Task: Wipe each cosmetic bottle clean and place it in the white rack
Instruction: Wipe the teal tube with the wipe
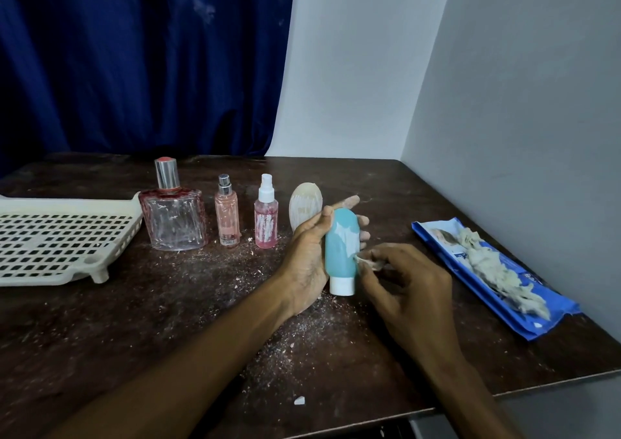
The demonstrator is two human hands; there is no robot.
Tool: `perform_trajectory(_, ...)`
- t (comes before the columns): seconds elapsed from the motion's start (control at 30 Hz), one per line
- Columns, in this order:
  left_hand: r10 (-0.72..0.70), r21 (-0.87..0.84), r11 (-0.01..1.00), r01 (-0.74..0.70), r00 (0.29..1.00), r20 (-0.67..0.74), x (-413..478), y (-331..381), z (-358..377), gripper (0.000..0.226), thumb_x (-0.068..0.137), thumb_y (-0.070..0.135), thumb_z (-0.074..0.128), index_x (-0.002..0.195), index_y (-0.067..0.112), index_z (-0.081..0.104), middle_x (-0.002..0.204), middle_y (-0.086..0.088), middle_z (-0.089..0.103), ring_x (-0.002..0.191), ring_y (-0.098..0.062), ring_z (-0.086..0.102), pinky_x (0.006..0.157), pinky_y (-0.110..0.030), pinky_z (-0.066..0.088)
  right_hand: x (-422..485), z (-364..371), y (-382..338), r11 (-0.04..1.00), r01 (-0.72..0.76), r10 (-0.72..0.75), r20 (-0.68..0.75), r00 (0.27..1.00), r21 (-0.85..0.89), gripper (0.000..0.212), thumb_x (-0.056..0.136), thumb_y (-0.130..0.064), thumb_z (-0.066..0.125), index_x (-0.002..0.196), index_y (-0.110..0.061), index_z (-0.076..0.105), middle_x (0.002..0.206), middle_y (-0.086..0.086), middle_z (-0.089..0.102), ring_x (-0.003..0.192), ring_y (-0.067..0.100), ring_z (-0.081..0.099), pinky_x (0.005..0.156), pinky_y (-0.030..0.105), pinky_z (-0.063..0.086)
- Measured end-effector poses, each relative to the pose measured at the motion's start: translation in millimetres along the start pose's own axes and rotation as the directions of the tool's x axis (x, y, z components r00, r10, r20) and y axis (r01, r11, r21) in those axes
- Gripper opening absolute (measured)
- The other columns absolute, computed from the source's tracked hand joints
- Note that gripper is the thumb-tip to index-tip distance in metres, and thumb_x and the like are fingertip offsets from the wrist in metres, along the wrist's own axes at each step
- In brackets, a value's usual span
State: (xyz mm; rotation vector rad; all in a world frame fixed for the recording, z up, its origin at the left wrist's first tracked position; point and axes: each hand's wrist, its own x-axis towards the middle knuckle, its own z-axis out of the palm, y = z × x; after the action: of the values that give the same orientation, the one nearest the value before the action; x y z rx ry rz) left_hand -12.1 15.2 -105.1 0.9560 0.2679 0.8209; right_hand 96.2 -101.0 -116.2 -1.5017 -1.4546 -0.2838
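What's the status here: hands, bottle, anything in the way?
Left hand grips teal tube, cap down. Right hand pinches wipe scrap on its white smear. White rack holds no bottle; perfume bottle stands by its corner.

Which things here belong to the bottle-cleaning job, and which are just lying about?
Job: teal tube in the left hand, wipe scrap in the right hand, perfume bottle, slim spray bottle, white-topped spray bottle, white rack, wipe packet.
Lying about: crumbs, curtain.

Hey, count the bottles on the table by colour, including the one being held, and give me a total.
Pink: 3 (perfume bottle, slim spray bottle, pump spray bottle)
Cream: 1 (oval bottle)
Teal: 1 (tube, in left hand)
Total: 5
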Motion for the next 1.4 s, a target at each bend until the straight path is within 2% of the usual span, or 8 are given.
perform_trajectory(0.1, -0.016, -0.012, 1.0, 0.016, 1.0, 0.004, -0.9, 0.5, 0.3, 0.041, 0.106, 0.033, 0.036, 0.131, 0.012, 0.06, 0.105, -0.012, 0.068, 0.092, -0.022, 0.063, 0.079, -0.038, 0.054, 1.0, 1.1, -2.1, 0.999, 0.021, -0.02, -0.016, 1.0, 0.04, 0.017, 0.083, -0.005, 0.076, 0.099, -0.009, 0.075, 0.102, -0.005, 0.067, 0.093, 0.002, 0.065, 0.08, 0.021, 0.056)
perform_trajectory(0.23, -0.021, 0.007, 1.0, 0.021, 1.0, 0.008, -0.3, 0.6, 2.8, 0.04, 0.106, 0.034, 0.036, 0.13, 0.013, 0.061, 0.106, -0.012, 0.068, 0.092, -0.021, 0.064, 0.077, -0.036, 0.053, 1.6, 0.5, -1.5, 1.0, -0.017, 0.018, -0.063, 0.998, 0.013, 0.017, 0.08, -0.002, 0.078, 0.095, -0.01, 0.076, 0.096, -0.006, 0.067, 0.088, -0.003, 0.064, 0.08, 0.011, 0.05)
perform_trajectory(0.37, -0.019, -0.017, 1.0, 0.019, 1.0, -0.006, -0.9, 0.2, 1.6, 0.042, 0.106, 0.034, 0.036, 0.13, 0.01, 0.061, 0.106, -0.013, 0.068, 0.094, -0.022, 0.063, 0.08, -0.037, 0.053, -0.1, -0.1, -1.8, 0.999, 0.016, -0.015, -0.027, 1.0, 0.046, 0.02, 0.081, -0.005, 0.077, 0.1, -0.009, 0.077, 0.1, -0.004, 0.068, 0.091, 0.002, 0.066, 0.081, 0.019, 0.055)
perform_trajectory(0.53, -0.028, -0.02, 0.999, 0.029, 1.0, 0.009, -1.1, 0.9, 3.9, 0.042, 0.107, 0.033, 0.035, 0.131, 0.008, 0.06, 0.105, -0.013, 0.068, 0.095, -0.022, 0.064, 0.083, -0.035, 0.054, 2.8, 1.5, -0.5, 1.0, -0.011, 0.011, -0.09, 0.996, 0.007, 0.019, 0.079, -0.001, 0.078, 0.096, -0.01, 0.076, 0.096, -0.005, 0.067, 0.089, -0.004, 0.064, 0.08, 0.009, 0.05)
perform_trajectory(0.67, -0.025, -0.016, 1.0, 0.025, 1.0, -0.004, -2.4, 0.5, 3.0, 0.042, 0.107, 0.032, 0.035, 0.129, 0.009, 0.061, 0.105, -0.013, 0.068, 0.096, -0.022, 0.065, 0.086, -0.035, 0.054, 0.0, 0.8, -0.1, 1.0, 0.006, -0.004, -0.052, 0.999, 0.029, 0.019, 0.08, -0.004, 0.077, 0.099, -0.009, 0.077, 0.099, -0.004, 0.068, 0.091, 0.0, 0.065, 0.081, 0.014, 0.053)
perform_trajectory(0.87, -0.037, -0.015, 0.999, 0.038, 0.999, 0.016, -1.8, 1.8, 6.2, 0.041, 0.106, 0.032, 0.035, 0.128, 0.009, 0.061, 0.103, -0.013, 0.068, 0.095, -0.021, 0.065, 0.083, -0.034, 0.055, 3.0, 1.6, 0.6, 0.999, -0.048, 0.048, -0.091, 0.995, 0.004, 0.02, 0.082, -0.006, 0.077, 0.101, -0.012, 0.077, 0.099, -0.004, 0.068, 0.089, 0.0, 0.066, 0.079, 0.012, 0.053)
perform_trajectory(0.97, -0.037, -0.04, 0.999, 0.037, 0.999, 0.005, -3.1, 1.1, 5.5, 0.041, 0.106, 0.031, 0.035, 0.129, 0.008, 0.06, 0.102, -0.013, 0.068, 0.093, -0.021, 0.065, 0.081, -0.033, 0.057, 0.2, 0.8, -1.0, 1.0, -0.011, 0.012, -0.068, 0.998, 0.017, 0.02, 0.081, -0.006, 0.076, 0.1, -0.01, 0.077, 0.099, -0.004, 0.068, 0.09, -0.001, 0.065, 0.08, 0.012, 0.052)
perform_trajectory(1.4, -0.048, -0.027, 0.998, 0.049, 0.998, 0.033, -5.1, 3.3, 6.8, 0.04, 0.106, 0.03, 0.037, 0.129, 0.008, 0.061, 0.102, -0.013, 0.068, 0.099, -0.022, 0.067, 0.086, -0.033, 0.056, 3.8, 2.6, -1.4, 0.999, -0.053, 0.053, -0.123, 0.991, -0.004, 0.022, 0.082, -0.008, 0.076, 0.104, -0.012, 0.077, 0.103, -0.004, 0.068, 0.092, -0.002, 0.064, 0.082, 0.009, 0.05)
